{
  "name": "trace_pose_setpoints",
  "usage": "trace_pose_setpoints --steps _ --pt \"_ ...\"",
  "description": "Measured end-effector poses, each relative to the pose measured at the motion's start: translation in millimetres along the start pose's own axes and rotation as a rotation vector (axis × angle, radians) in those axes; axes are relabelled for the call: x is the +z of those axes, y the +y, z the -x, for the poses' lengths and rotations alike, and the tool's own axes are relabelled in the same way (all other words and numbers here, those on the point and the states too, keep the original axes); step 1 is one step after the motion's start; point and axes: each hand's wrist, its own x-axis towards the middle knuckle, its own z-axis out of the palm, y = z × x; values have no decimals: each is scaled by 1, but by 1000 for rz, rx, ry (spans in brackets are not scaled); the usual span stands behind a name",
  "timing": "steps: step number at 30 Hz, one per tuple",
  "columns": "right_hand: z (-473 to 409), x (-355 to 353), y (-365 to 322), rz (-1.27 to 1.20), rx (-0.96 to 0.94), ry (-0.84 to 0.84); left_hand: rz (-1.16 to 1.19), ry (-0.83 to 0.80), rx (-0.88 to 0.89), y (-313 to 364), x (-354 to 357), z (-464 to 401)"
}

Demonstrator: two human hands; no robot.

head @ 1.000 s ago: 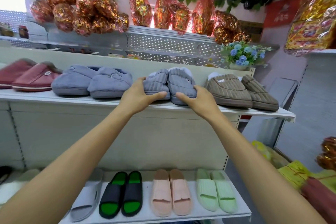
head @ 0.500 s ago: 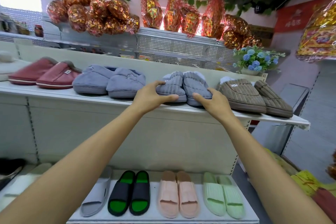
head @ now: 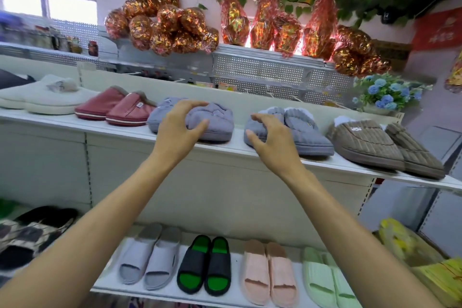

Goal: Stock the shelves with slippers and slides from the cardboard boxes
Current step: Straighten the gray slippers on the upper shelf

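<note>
On the upper shelf stands a row of closed slippers. My left hand curls over the toe of the plain grey pair, fingers on top and thumb against the front. My right hand hovers with loosely curved, spread fingers in front of the left slipper of the ribbed blue-grey pair, holding nothing. A ribbed brown pair sits further right. To the left are a maroon pair and a cream pair. No cardboard box is in view.
The lower shelf holds grey slides, black-and-green slides, pink slides and green slides. Foil-wrapped bundles sit on the rack behind. A pot of blue flowers stands at right. Yellow packs lie at lower right.
Both hands have left the ribbed blue-grey pair's sides and shifted left. The left hand now lies over the plain grey pair. The view has also swung left.
</note>
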Motion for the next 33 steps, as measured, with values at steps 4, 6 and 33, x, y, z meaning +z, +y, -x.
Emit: trace_pose_setpoints --steps 4,6,33 --pt "-15 35 -35 27 45 -82 -141 -61 -109 -43 -40 -12" --pt "-23 48 -45 34 123 -111 -177 -143 -153 -60 -49 -19" --pt "-53 110 -67 13 445 -35 -72 -402 -148 -119 -70 -46"
